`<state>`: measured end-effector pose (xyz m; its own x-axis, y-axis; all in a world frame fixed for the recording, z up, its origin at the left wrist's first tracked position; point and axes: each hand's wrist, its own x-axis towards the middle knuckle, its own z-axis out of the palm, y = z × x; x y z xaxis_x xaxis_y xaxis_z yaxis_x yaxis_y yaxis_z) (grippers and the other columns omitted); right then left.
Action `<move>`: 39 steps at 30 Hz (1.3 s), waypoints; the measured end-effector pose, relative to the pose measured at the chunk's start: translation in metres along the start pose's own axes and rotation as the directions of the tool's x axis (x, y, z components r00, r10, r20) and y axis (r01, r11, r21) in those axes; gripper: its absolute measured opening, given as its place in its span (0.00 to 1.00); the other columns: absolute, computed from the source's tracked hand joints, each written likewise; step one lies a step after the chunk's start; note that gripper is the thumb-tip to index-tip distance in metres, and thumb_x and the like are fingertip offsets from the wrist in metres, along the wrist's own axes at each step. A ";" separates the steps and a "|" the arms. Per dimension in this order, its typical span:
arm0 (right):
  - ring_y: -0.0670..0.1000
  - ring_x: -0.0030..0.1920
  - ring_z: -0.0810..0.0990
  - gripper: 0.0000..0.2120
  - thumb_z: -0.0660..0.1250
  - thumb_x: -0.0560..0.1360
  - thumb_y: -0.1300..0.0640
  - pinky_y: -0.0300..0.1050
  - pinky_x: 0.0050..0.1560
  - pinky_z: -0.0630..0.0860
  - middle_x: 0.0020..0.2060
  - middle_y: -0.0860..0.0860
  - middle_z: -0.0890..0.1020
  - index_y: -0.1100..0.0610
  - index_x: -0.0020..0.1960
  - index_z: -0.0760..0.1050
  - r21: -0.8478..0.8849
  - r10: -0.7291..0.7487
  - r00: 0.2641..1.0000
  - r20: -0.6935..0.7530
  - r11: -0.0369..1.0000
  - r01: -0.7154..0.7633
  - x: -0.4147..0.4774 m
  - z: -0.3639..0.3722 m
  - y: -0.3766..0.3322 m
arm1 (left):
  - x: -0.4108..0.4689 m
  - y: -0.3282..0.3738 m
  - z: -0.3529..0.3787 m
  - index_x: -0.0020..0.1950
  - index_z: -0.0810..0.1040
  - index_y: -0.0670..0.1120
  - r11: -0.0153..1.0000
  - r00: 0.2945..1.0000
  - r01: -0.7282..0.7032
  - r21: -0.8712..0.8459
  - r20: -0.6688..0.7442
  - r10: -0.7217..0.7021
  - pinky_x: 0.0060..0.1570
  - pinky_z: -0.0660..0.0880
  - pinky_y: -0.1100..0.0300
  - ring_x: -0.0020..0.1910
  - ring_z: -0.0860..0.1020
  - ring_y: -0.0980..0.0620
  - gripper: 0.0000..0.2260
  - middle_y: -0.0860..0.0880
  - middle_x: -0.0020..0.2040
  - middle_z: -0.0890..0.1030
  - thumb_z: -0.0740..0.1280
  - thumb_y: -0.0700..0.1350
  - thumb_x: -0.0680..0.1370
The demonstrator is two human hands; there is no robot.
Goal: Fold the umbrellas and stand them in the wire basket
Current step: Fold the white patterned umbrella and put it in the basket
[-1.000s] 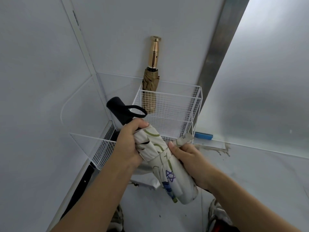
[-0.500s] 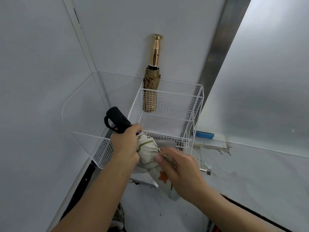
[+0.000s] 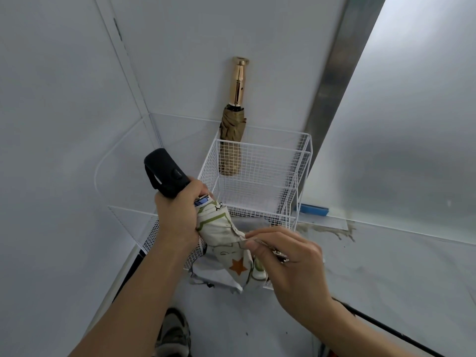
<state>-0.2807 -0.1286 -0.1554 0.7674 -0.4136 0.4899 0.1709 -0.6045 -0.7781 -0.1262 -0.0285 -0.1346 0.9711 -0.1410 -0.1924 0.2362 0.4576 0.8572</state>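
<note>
Left hand [image 3: 177, 215]: fingers wrapped fully round the neck of the patterned umbrella [image 3: 221, 228], where the canopy meets the black handle [image 3: 164, 172]. The handle is a matte, rounded cylinder with a loop strap. It projects up and away from the top of the left hand.

Right hand [image 3: 291, 264]: thumb and fingertips pinch a fold of the canopy cloth. The other fingers are loosely curled. What lies under them cannot be told.

The patterned umbrella is collapsed, cream fabric with green lines and an orange star. The cloth is loosely gathered and creased, with slack edges hanging below the right hand. It spans between the two hands, tilted, and is outside the wire basket [image 3: 268, 161].

The wire basket is white and rectangular, of fine square mesh. It stands just beyond both hands.

The tan umbrella [image 3: 231, 140] is folded, its cloth bunched in pleats. It stands upright in the basket's far corner, beyond the left hand, with its glossy gold handle [image 3: 238, 81] uppermost against the wall.
</note>
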 end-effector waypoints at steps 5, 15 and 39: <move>0.43 0.35 0.81 0.06 0.71 0.75 0.59 0.35 0.37 0.76 0.34 0.46 0.84 0.53 0.40 0.84 0.183 0.379 0.914 0.147 0.897 -0.401 0.016 -0.009 -0.003 | -0.005 -0.002 0.002 0.31 0.69 0.44 0.967 0.937 0.224 -0.119 0.298 -0.180 0.28 0.73 0.60 0.25 0.70 0.50 0.07 0.47 0.27 0.71 0.63 0.33 0.63; 0.55 0.36 0.83 0.07 0.76 0.64 0.58 0.45 0.38 0.82 0.39 0.60 0.84 0.61 0.38 0.83 0.486 0.573 0.609 0.549 0.374 -0.790 0.026 -0.011 0.004 | -0.007 0.001 0.003 0.30 0.72 0.44 0.955 0.840 0.263 -0.140 0.520 -0.155 0.30 0.74 0.60 0.25 0.72 0.51 0.06 0.48 0.26 0.72 0.67 0.37 0.57; 0.50 0.42 0.84 0.11 0.71 0.76 0.53 0.44 0.43 0.79 0.42 0.51 0.86 0.59 0.53 0.80 0.135 0.494 0.536 0.685 0.637 -0.759 0.019 0.006 0.011 | 0.007 0.002 -0.004 0.35 0.74 0.44 0.939 0.934 0.342 -0.018 0.116 -0.338 0.38 0.76 0.54 0.26 0.76 0.49 0.10 0.48 0.27 0.75 0.72 0.43 0.73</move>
<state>-0.2607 -0.1386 -0.1567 0.9188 -0.0536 -0.3911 -0.3906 0.0205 -0.9204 -0.1190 -0.0251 -0.1355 0.8234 -0.3878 -0.4142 0.5548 0.3975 0.7309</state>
